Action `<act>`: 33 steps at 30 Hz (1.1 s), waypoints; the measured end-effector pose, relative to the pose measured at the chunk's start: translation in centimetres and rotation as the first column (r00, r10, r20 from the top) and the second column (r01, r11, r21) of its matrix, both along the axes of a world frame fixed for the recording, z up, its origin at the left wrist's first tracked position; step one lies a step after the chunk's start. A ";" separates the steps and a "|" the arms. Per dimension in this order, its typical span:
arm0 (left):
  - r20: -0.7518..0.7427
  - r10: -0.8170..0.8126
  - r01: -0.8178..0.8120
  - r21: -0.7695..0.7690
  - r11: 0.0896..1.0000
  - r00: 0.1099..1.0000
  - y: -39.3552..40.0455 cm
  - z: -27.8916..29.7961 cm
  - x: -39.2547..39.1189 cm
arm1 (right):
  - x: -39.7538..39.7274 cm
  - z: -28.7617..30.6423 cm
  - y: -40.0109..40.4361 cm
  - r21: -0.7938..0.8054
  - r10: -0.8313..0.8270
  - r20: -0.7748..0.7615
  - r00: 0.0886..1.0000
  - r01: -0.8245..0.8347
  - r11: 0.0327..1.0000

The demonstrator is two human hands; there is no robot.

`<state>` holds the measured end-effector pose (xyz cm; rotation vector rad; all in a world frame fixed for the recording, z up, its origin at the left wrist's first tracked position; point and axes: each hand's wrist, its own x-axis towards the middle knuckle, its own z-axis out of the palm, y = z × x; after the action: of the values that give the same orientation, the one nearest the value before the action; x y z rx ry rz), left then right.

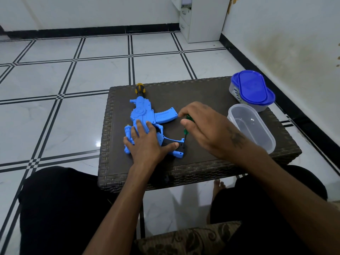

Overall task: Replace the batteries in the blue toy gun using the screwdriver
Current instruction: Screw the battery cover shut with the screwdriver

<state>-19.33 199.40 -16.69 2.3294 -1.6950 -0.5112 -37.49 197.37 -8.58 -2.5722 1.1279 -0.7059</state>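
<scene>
A: Hands first, what are they doing?

B: The left hand (147, 142) lies flat with fingers spread, pressing the gun (147, 116) down onto the counter (211, 92). The right hand (204, 126) is curled round the green handle of the screwdriver (186, 130), holding it nearly upright.

A: Where does the tip sit?

B: Just beside the left thumb, at the black part of the grip end. Whether it is seated in a screw I cannot tell.

A: So which step?

B: I judge it to be work on the battery cover's screw. No batteries show.

A: And next?

B: Keeping the tip square in the screw head while the left hand stops the gun sliding. Beyond the right hand stands an open tub (257, 126), a likely place for loose parts; a lidded box (252, 87) sits behind it.
</scene>
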 end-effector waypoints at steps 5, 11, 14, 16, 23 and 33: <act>0.006 -0.001 0.001 0.004 1.000 1.000 0.0 0.1 -0.1 | -0.2 0.6 -0.1 0.044 0.124 0.121 0.985 -0.130 0.991; 0.006 -0.003 0.003 0.008 1.000 1.000 0.0 0.1 0.0 | 0.2 0.4 -0.2 -0.042 -0.027 0.126 0.992 0.033 0.999; 0.007 -0.002 0.002 0.000 1.000 1.000 0.0 0.1 0.0 | 0.8 0.1 0.2 -0.085 -0.081 -0.020 0.996 0.079 0.993; 0.002 -0.002 0.002 -0.004 1.000 1.000 0.0 0.1 0.0 | 0.7 0.2 0.6 -0.021 0.017 -0.042 0.999 -0.018 1.000; 0.005 0.000 0.000 0.002 1.000 1.000 0.0 0.0 0.0 | 0.1 -0.1 0.7 0.142 0.165 0.053 0.985 -0.171 0.975; 0.002 -0.005 0.005 0.003 1.000 1.000 0.0 0.0 0.0 | 0.2 -0.2 0.3 0.019 -0.073 -0.042 0.996 0.074 0.997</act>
<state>-19.38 199.39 -16.65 2.3297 -1.7025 -0.5125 -37.31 197.70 -8.77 -2.5503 1.2423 -0.6561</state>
